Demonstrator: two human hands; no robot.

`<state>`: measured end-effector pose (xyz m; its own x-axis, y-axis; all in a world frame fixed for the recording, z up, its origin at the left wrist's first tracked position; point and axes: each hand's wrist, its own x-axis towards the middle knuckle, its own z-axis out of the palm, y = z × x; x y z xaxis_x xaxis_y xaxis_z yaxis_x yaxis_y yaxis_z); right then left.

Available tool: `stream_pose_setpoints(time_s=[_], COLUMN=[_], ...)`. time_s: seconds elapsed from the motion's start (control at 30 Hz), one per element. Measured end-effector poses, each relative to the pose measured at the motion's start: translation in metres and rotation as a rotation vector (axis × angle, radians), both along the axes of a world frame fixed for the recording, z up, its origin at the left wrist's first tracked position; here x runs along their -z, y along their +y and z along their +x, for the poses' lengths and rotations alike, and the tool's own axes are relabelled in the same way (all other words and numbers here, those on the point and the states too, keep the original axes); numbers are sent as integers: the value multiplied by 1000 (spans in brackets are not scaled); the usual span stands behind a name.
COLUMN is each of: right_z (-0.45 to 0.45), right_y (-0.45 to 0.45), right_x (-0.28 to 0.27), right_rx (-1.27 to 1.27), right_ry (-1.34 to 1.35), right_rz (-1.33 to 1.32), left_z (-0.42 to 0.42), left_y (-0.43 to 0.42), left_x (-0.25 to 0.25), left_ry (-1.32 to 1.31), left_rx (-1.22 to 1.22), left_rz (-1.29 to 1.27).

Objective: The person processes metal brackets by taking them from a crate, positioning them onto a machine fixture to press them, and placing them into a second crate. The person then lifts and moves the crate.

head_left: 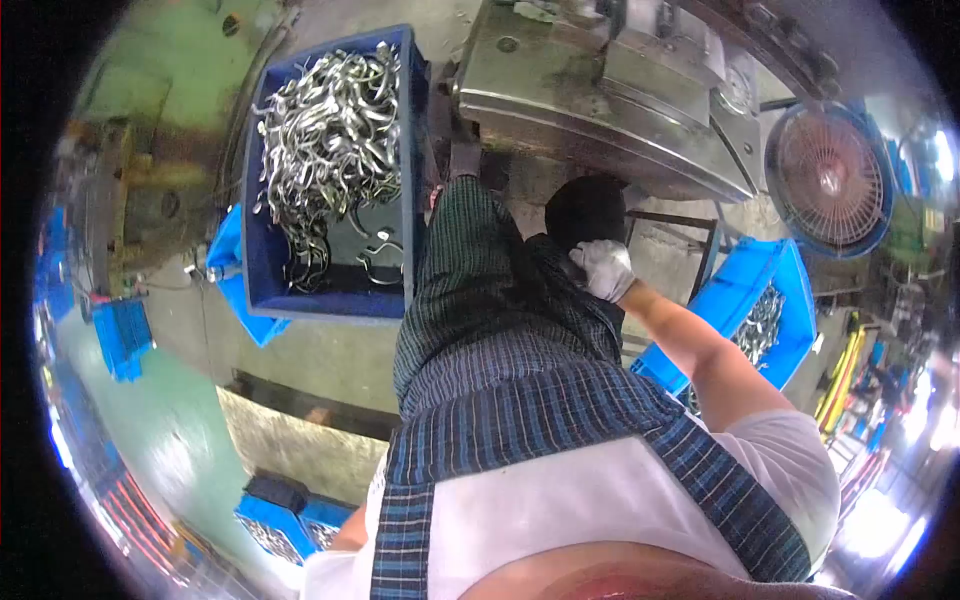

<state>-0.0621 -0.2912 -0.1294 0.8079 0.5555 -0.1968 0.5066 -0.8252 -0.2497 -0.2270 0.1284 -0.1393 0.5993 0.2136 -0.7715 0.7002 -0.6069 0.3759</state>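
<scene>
My right hand [605, 270], in a white glove, is beside my thigh at the near edge of a black round seat [587, 208]. Its fingers look curled against that edge. My left hand is out of view; only a bit of the left forearm shows at the lower left, beside my body. To the left of my legs, a large blue bin [408, 180] holds a heap of shiny curved metal parts [330, 130], with a few lying apart near its front end.
A metal machine [600, 120] stands ahead, with a round fan [830, 178] to its right. Another blue bin [790, 300] of metal parts is tilted beyond my right arm. Smaller blue crates [270, 515] are at the lower left, near a pale board [290, 440].
</scene>
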Motion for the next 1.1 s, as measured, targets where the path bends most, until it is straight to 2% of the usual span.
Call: stream_pose_setpoints(time_s=[0.3,0.33,0.43,0.5,0.57,0.63,0.67,0.77,0.87,0.97,1.03,1.1], right_z=[7,4,3,11,15,27,37,43,37,26,28,40], right_y=[12,8,-1,14,18,22,29,31,36,71,90,121], right_x=[11,22,35,5,-3,5,-23,-33,-43,-59,-34,-24], right_rx=[-68,-66,-116,-83,-71,6,6,92,102,95,109,231], right_ry=[-72,-67,-197,-238,-263,-528,-336,-375,-264,-97,-62,-34], right_rz=[81,-28,36,101,167,412,277,305,207,271,467,397], left_z=[-41,-45,-58,-65,-73,-78,-83,-83,-90,-92,-88,-68], left_y=[-8,-8,-8,-7,-7,-8,-9,-8,-5,-1,4,20], left_x=[14,17,20,25,29,32,33,37,40,39,35,23], left_ry=[158,168,206,224,246,259,281,332,391,460,513,552], left_rx=[96,107,166,220,272,323,354,440,529,656,763,958], left_rz=[17,18,9,-4,-20,-37,-51,-80,-110,-155,-197,-159])
